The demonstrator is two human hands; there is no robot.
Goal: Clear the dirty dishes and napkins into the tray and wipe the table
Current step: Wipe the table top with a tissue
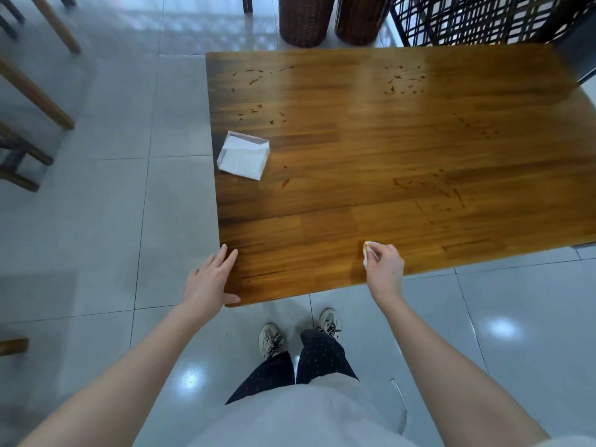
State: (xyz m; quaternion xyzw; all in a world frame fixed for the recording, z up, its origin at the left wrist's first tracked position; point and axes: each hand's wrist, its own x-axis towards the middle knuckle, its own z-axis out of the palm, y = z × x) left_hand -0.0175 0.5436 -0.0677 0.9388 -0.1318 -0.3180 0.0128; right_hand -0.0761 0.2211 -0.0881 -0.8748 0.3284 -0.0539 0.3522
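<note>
Left hand [211, 279] flat, open on table [387, 150] corner, right hand [383, 262] pinching napkin [367, 250] near front edge

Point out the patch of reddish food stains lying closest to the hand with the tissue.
The streaky reddish stain patch toward the wooden table's right side, just beyond the right hand holding the crumpled white tissue; the other patches lie farther away.
</note>
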